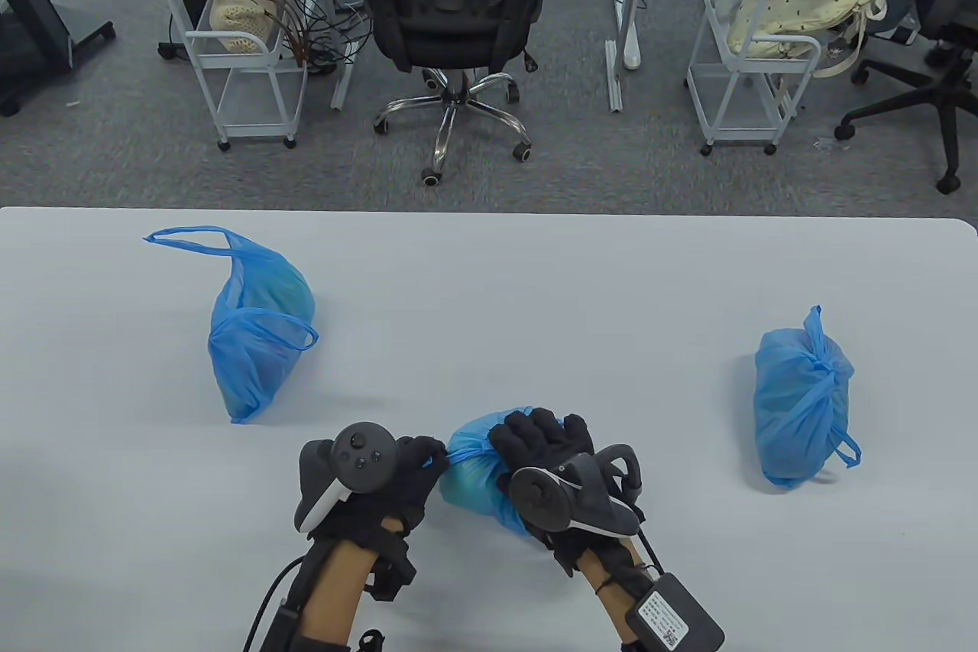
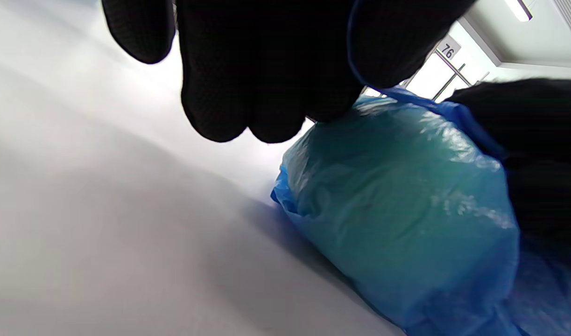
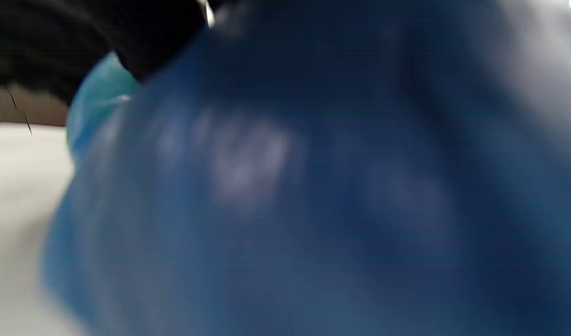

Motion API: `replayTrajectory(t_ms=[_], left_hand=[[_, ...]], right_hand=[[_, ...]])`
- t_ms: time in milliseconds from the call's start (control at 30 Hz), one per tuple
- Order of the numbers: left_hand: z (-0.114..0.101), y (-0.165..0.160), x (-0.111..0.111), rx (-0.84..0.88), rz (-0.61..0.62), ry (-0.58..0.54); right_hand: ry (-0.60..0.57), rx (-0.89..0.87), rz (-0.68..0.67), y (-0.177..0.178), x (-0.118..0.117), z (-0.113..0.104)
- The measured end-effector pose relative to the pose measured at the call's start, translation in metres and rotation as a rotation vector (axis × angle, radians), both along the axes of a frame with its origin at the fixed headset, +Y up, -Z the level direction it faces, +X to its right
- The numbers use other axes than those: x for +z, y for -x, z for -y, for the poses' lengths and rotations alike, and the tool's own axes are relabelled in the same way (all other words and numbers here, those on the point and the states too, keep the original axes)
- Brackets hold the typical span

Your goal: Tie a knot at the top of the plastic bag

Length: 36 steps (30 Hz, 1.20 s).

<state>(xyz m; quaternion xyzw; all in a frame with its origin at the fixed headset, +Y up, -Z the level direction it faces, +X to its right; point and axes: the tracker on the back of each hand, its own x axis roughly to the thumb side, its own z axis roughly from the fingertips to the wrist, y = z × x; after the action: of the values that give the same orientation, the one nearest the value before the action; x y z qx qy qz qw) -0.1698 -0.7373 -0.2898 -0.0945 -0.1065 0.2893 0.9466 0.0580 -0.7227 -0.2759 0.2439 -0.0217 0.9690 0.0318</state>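
A filled blue plastic bag (image 1: 475, 475) lies on the white table (image 1: 489, 300) near the front middle. My right hand (image 1: 544, 446) rests on top of it and grips it. My left hand (image 1: 420, 462) is just left of the bag and pinches a thin blue strand of the bag top, pulled taut between hand and bag. In the left wrist view the bag (image 2: 397, 205) fills the right side under my closed fingers (image 2: 248, 93). In the right wrist view the bag (image 3: 313, 186) is a blurred blue mass filling the frame.
An untied blue bag (image 1: 256, 342) with loose handles lies at the left. A knotted blue bag (image 1: 802, 407) lies at the right. Beyond the table's far edge stand an office chair (image 1: 451, 17) and white carts (image 1: 237, 63).
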Motion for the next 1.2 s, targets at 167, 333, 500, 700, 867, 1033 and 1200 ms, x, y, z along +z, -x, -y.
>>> replayTrajectory(t_ms=[167, 333, 500, 700, 867, 1033, 1200], left_hand=[[0.001, -0.001, -0.001, -0.001, 0.006, 0.019], [0.001, 0.0, 0.0, -0.022, 0.006, 0.022], [0.001, 0.0, 0.0, -0.034, 0.005, 0.024], [0.001, 0.0, 0.0, -0.031, 0.009, 0.034], [0.002, 0.0, -0.001, -0.026, 0.015, 0.046], [0.002, 0.0, -0.001, -0.026, 0.017, 0.047], [0.002, 0.002, -0.001, -0.019, 0.017, 0.051]], right_hand=[[-0.069, 0.036, -0.027, 0.004, -0.001, 0.003], [-0.205, 0.071, -0.029, 0.013, 0.005, 0.006], [-0.346, 0.174, -0.029, 0.023, 0.01, 0.01], [-0.416, 0.225, -0.034, 0.024, 0.011, 0.008], [-0.453, 0.225, -0.041, 0.025, 0.012, 0.008], [-0.497, 0.223, -0.08, 0.027, 0.015, 0.006], [-0.484, 0.193, -0.112, 0.026, 0.015, 0.004]])
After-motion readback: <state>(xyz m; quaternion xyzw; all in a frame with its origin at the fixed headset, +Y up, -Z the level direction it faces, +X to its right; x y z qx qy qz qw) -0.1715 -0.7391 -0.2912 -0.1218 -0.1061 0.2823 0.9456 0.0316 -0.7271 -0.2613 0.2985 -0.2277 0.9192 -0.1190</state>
